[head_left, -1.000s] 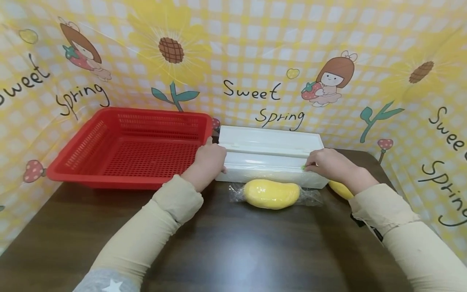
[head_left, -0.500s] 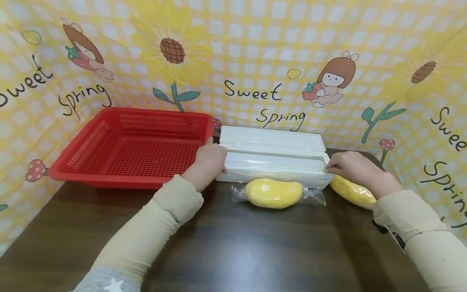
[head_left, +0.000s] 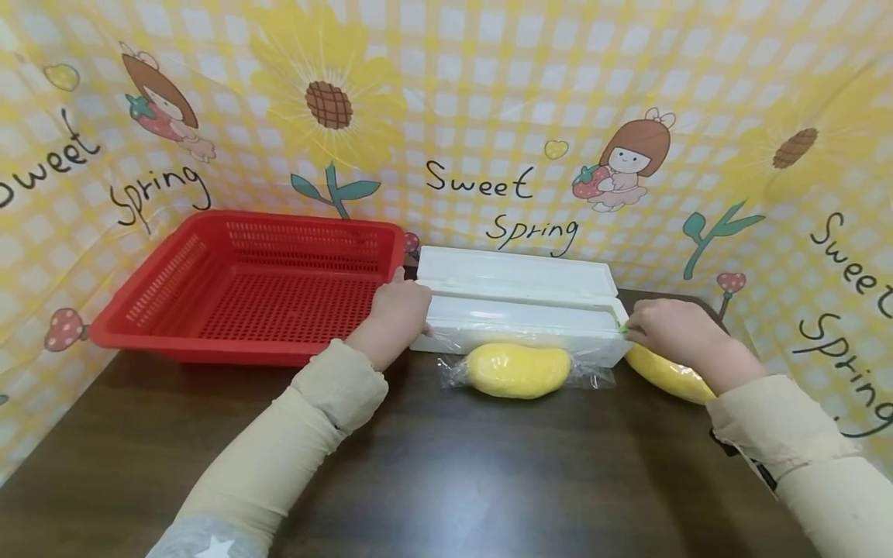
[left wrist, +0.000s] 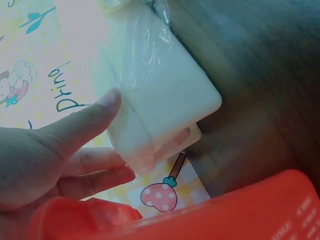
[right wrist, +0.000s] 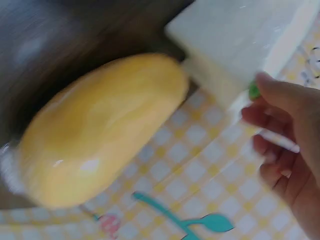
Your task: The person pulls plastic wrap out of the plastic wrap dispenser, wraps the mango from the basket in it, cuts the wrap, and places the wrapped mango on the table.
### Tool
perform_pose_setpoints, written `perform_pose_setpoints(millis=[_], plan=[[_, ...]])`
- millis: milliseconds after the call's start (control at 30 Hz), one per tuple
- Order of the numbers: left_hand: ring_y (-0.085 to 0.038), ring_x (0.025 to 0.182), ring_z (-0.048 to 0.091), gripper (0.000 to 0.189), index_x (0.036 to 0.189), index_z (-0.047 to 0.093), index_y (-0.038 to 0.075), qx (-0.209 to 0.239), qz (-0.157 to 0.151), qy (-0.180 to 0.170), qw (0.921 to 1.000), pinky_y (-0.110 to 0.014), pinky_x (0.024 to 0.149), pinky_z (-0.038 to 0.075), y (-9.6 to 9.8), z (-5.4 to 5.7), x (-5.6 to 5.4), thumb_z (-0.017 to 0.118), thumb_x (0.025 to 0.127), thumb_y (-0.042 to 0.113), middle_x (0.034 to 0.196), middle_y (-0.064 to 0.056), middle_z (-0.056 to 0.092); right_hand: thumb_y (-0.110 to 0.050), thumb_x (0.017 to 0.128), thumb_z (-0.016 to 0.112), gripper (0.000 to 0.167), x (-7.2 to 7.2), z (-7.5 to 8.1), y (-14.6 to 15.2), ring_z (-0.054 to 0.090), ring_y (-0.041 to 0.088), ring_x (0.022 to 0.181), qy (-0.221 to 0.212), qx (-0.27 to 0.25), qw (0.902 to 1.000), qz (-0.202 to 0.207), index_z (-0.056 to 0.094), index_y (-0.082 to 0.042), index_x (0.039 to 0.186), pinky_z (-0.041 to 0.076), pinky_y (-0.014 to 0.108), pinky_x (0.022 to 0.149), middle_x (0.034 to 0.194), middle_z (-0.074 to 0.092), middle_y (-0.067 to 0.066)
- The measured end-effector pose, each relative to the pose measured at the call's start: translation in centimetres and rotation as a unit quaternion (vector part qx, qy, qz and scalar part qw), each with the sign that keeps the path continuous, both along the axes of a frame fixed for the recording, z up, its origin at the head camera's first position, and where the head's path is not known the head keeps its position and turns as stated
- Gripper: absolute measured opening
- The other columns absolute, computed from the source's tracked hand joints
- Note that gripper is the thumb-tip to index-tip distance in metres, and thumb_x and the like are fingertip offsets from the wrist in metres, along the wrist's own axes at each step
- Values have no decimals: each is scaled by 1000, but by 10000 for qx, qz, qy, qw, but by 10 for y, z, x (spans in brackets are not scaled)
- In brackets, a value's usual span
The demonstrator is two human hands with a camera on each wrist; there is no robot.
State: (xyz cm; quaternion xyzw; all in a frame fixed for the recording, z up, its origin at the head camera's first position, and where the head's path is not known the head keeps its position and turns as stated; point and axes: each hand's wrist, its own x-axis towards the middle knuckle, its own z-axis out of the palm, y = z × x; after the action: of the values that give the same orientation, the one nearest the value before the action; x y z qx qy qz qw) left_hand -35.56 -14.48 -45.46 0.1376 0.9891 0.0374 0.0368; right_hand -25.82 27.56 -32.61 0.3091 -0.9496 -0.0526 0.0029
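Observation:
A long white cling film dispenser (head_left: pixel 516 329) lies on the table with its lid (head_left: pixel 516 267) tipped back and the film roll showing inside. My left hand (head_left: pixel 401 314) grips its left end, the thumb (left wrist: pixel 107 102) on the front edge and fingers behind. At the right end my right hand (head_left: pixel 673 333) pinches a small green slide cutter (right wrist: pixel 254 91) on the dispenser's edge. In front lies a yellow mango-shaped fruit (head_left: pixel 518 370), wrapped in clear film with its ends spread out. Film also clings to the dispenser's front.
A red plastic basket (head_left: pixel 244 353) stands to the left, close to my left hand. Another yellow mango-shaped fruit (head_left: pixel 670 376) lies at the right, partly under my right wrist. A checked, printed cloth (head_left: pixel 488 93) hangs behind the brown table (head_left: pixel 418 465).
My right hand has slid rightward along the dispenser's edge with the green slide cutter to the right end, uncovering more of the second fruit. My left hand has kept its place.

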Motion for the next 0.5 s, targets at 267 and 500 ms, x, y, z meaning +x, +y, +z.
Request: perform_pose_setpoints(millis=[267, 500], plan=[[-44, 144, 35, 39, 106, 76, 5, -734, 142, -180, 9970, -49, 94, 54, 36, 115, 100, 81, 88, 39, 122, -15, 71, -16, 88, 81, 28, 8, -21, -38, 65, 27, 77, 651, -850, 9924, 604, 75, 2, 109, 56, 43, 66, 90, 65, 12], [-41, 134, 48, 41, 111, 75, 6, -737, 128, -24, 9972, -48, 85, 58, 36, 117, 102, 82, 88, 38, 121, -16, 69, 2, 86, 78, 11, 17, -37, -50, 52, 18, 65, 1356, -1340, 9775, 904, 72, -7, 84, 49, 35, 54, 74, 53, 1]])
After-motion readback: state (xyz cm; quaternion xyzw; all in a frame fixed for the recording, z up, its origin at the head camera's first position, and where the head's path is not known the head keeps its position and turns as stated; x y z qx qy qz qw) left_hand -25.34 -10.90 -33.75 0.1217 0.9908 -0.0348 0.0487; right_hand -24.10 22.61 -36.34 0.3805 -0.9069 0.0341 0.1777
